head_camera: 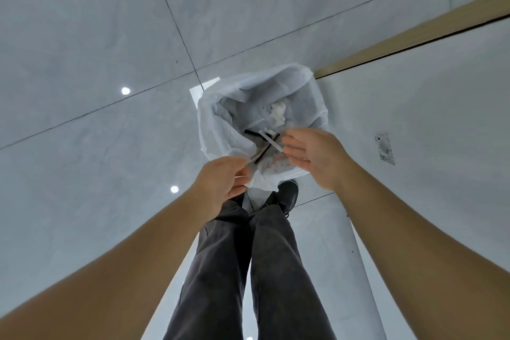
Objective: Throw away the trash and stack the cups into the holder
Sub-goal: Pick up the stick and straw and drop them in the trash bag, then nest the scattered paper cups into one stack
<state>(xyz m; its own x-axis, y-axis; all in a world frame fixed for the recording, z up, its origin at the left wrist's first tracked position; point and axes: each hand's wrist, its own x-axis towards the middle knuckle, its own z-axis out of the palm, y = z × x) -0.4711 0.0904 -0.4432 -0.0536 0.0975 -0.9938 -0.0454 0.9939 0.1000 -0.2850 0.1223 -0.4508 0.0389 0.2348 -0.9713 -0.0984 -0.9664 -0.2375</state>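
The floor (pixel 82 36) is pale grey glossy tile with dark grout lines, and ceiling lights show in it as round white spots toward 9 o'clock. A light wooden strip (pixel 414 30) runs diagonally toward 2 o'clock, edging a white panel (pixel 414 119) that bears a small printed sticker (pixel 385 152) at 3 o'clock. Near the middle stands the trash bin (pixel 209 119), lined with a white plastic bag draped over its rim. Inside lie crumpled white paper (pixel 278 113), a black straw (pixel 263 149) and a white strip (pixel 271 141). The person's dark trousers (pixel 248 270) and a black shoe (pixel 287 193) fill 6 o'clock, just below the bin.

The left hand (pixel 223 182) is at the bin's 7 o'clock rim, fingers pinched closed on a thin white strip of trash (pixel 242 174) and touching the bag's edge. The right hand (pixel 311 154) hovers over the bin's 4 o'clock side, palm spread with fingers loosely apart, holding nothing; whether its fingertips touch the white strip cannot be told.
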